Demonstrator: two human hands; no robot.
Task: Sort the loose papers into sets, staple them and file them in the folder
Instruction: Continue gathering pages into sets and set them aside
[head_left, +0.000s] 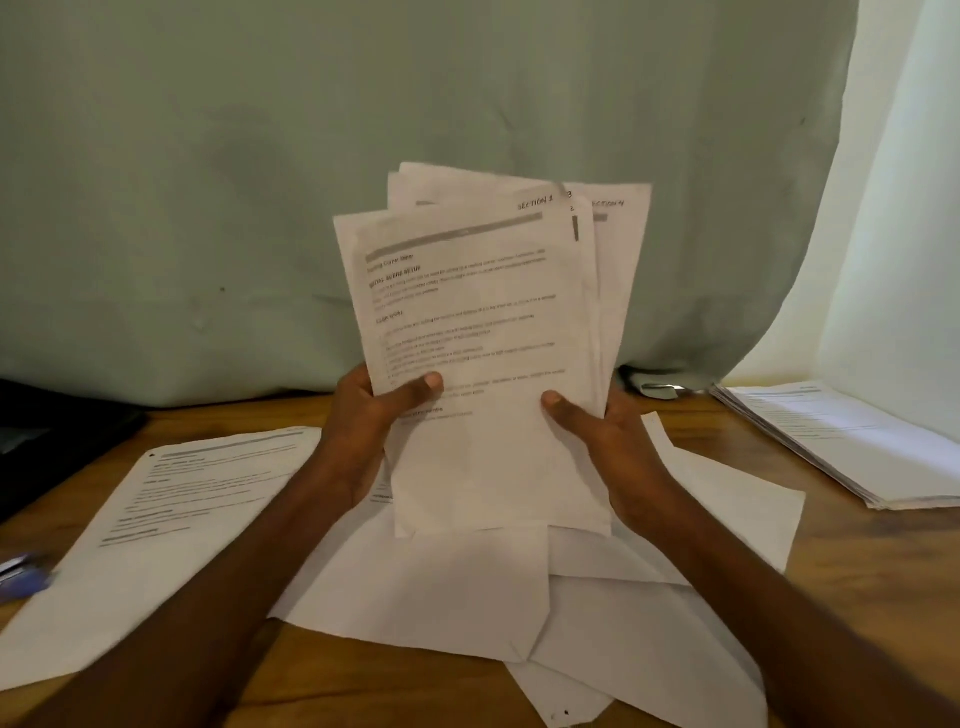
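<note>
Above the wooden table (857, 571), left hand (363, 415) and right hand (608, 436) pinch the fanned sheaf of papers (483, 338), which looks light, floppy and slippery, best gripped at both lower edges.

Matt paper sheets (483, 332); smooth wood table (852, 561); cloth backdrop (260, 156).

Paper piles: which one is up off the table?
The fanned bundle, gripped upright by both hands, left and right. The other piles all lie flat on the table.

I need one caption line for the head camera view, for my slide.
Both hands, left hand and right hand, hold a fanned sheaf of printed papers upright above loose sheets on a wooden table.
</note>
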